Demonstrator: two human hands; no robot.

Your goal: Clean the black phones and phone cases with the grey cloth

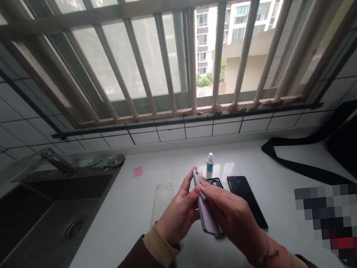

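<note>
1. Brown sleeves (131, 267) come nearest, reaching over the worktop (119, 236).
2. Left hand (178, 216) has thumb and fingers closed round the upper part of the lilac phone (209, 219), which tilts above the worktop.
3. Right hand (234, 210) lays nearly straight fingers against the phone's upper face; whether they pinch anything, I cannot tell.
4. Likely light, stiff, slick, breakable; its long edges look the safest hold.

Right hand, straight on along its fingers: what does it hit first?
The flat, lilac, rectangular phone in the left hand. The right hand points up and left, its fingertips seemingly at the phone's upper part; exact contact is hard to judge from this view.
</note>
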